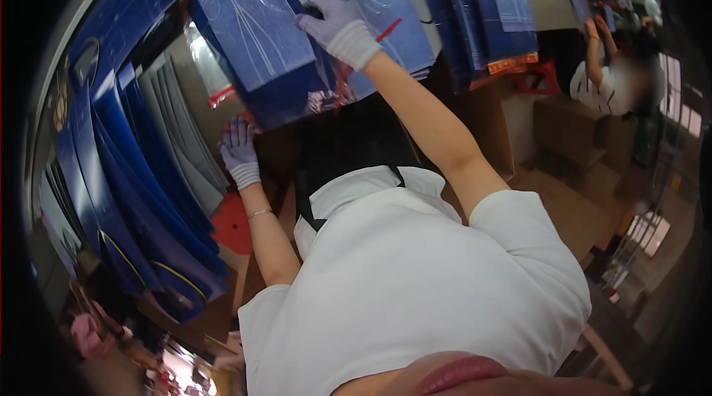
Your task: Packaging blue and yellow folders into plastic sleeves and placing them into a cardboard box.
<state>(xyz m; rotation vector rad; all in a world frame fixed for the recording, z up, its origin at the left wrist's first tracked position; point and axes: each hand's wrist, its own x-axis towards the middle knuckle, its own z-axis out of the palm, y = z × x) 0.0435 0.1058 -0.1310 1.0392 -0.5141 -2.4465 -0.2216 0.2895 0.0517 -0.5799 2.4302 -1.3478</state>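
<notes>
My right hand (337, 25), in a pale knit glove, reaches forward and is closed on the top of a bundle of blue cut fabric pieces (256, 33) with chalk-like lines. Beside it lies a clear plastic bag of blue pieces (389, 14) with a red strip. My left hand (239, 151), also gloved, sits lower, just under the dark blue lower edge of the bundle (285, 99). Its fingers point up at that edge; whether it grips is not visible. My white shirt and a dark apron strap fill the lower middle.
Long rows of blue fabric pieces (126, 173) and grey pieces (182, 136) fan out on the left. More blue stacks (489, 10) lie ahead right. A red object (231, 222) sits below my left wrist. Another person (608, 84) in white works at the right, near cardboard boxes (564, 129).
</notes>
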